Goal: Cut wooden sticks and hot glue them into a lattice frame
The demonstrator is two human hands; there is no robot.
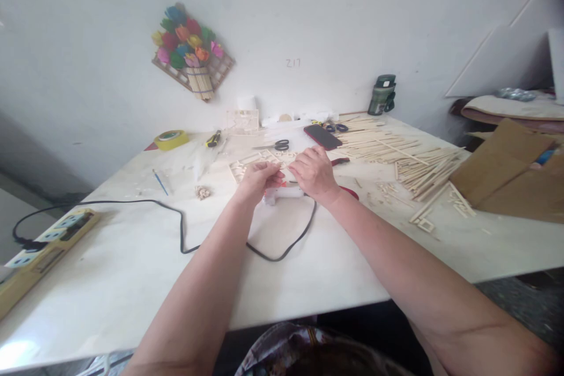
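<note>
Work looks part-way: one lattice panel [242,122] is seen leaning upright at 12 to 11 o'clock from the hands, apparently made up, while a flatter wooden frame [238,171] lies at 10 o'clock, just beside the left hand [261,178], its inside only partly filled as far as can be seen. Plenty is left unused: long sticks [429,171] are spread at 2 to 3 o'clock, short offcuts [388,191] at 3 to 4, and a small joined square [425,225] at 4 o'clock. Small wooden piece [284,167] is held up over the middle of the table [145,282], between the two hands; pale, thin, straw-coloured, exact shape too small to tell. Left fingertips look pinched together on it; right hand [314,173] is curled in close, but whether it is clamped on the same piece cannot be told. White glue gun [288,192] with an orange-red tip lies at 6 o'clock, just below the hands, black cord [275,259] looped toward the near side. Scissors [282,145] at 12, dark phone [323,136] at 1, red-handled tool [340,161] partly hidden behind the right hand.
</note>
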